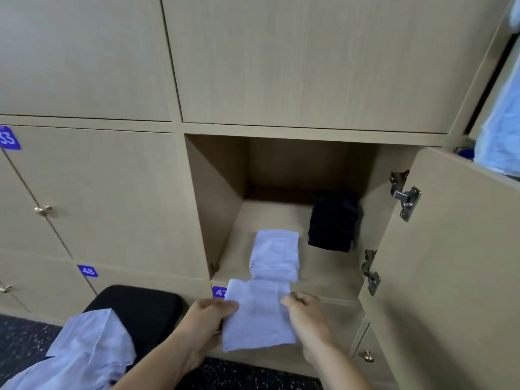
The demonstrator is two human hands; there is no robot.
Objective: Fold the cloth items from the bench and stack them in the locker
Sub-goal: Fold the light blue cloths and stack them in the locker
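A folded pale blue cloth [257,316] hangs between both my hands just in front of the open locker [219,192]. My left hand [209,312] grips its left edge and my right hand [305,311] pinches its right edge. Inside the locker a stack of folded pale blue cloths [274,254] lies near the front edge. A folded black cloth pile [333,223] sits behind it at the right. More unfolded pale blue cloth [84,347] lies on the black padded bench [146,308] at the lower left.
The locker's door [450,263] stands open at the right with two metal hinges. Closed locker doors with small brass knobs surround the opening. Blue cloth [501,128] shows in another open compartment at the upper right. Dark speckled floor lies below.
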